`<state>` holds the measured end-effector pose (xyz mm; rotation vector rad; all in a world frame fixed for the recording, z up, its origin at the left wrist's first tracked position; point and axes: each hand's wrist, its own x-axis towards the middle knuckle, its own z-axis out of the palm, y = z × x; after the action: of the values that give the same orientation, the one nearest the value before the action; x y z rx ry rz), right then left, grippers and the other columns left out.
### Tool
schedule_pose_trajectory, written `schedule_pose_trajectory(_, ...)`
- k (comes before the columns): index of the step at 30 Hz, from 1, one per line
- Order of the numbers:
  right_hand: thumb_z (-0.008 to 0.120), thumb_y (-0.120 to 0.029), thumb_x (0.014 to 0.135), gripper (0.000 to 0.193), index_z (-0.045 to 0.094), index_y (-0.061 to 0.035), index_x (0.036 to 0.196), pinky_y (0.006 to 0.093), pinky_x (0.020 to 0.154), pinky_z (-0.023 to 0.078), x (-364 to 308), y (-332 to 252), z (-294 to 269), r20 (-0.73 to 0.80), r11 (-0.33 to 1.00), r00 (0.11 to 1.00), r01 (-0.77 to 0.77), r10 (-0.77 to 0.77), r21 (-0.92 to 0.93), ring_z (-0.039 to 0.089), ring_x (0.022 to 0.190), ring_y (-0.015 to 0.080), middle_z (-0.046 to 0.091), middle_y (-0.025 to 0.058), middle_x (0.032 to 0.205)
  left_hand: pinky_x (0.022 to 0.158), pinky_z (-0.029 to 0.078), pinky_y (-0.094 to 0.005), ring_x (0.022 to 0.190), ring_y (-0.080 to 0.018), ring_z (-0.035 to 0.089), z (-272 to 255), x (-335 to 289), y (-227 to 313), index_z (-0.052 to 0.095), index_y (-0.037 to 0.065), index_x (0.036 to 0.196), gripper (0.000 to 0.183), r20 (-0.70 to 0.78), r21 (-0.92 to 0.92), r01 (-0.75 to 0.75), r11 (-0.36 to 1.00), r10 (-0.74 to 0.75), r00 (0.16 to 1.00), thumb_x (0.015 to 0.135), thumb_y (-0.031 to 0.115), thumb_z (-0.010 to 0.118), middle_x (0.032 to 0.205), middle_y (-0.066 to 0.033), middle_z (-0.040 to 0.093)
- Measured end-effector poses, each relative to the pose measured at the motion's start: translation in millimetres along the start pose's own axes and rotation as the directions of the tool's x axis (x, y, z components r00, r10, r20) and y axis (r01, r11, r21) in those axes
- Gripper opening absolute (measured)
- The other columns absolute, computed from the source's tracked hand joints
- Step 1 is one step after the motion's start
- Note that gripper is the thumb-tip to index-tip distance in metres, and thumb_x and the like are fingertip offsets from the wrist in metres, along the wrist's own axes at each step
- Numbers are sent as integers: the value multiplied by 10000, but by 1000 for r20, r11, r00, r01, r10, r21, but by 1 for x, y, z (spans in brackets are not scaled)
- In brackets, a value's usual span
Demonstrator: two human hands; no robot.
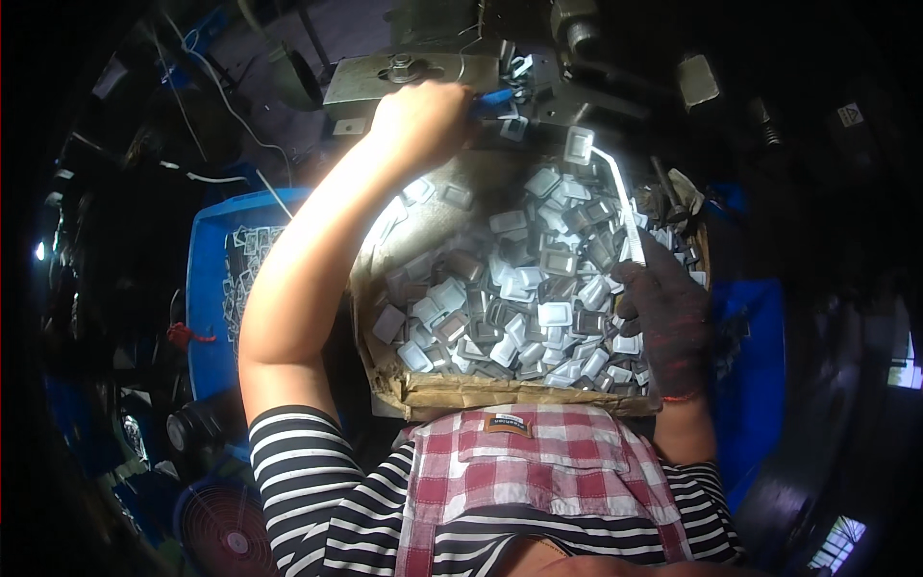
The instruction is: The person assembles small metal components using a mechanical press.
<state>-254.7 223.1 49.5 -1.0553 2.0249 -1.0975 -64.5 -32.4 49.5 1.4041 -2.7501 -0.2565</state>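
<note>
My left hand (423,125), bare and closed, is stretched forward to the machine. A short blue stick-like thing (495,98) juts out of its far side; the fingers' exact hold is hidden. My right hand (668,317), in a dark glove, is wrapped round a long thin pale metal rod (623,197) that points away and bends near its tip. At that tip is a small rectangular, tray-shaped metal piece (579,145). Below it, many similar shallow silvery pieces (556,314) are heaped in a box lined with brown paper (461,392), close to my body.
A metal plate with a bolt (402,69) belongs to the machine beyond my left hand. Several pieces (513,127) lie by the machine. A blue bin (204,260) with small parts stands at left, another blue bin (764,365) at right. A round fan (231,534) is at lower left.
</note>
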Motion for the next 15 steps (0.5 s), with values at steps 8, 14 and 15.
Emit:
schedule_pose_trajectory(8,590,-217,900,472,589,-101,1357,209,529,473,25,-24,-4,-54,1000,998,-12,11,-6,566,630,56,648,28,821,744,566,-456,849,-372,704,6,40,14,697,55,984,261,-123,-52,-27,998,20,992,875,288,656,878,-192,715)
schedule_pose_trajectory(14,603,-185,903,439,588,-92,1331,220,497,439,77,-2,8,-27,907,935,336,-354,-253,536,608,56,604,5,786,803,540,-461,907,-391,674,32,-13,-11,669,29,1073,323,-194,-334,-106,937,42,980,806,193,751,947,-192,689)
schedule_pose_trajectory(15,608,-180,902,425,594,-87,1317,224,489,433,83,-3,12,-18,897,929,352,-370,-268,531,602,58,593,0,774,817,537,-455,933,-388,667,40,-21,-17,669,24,1072,335,-212,-294,-200,935,141,967,783,166,763,1010,-189,679)
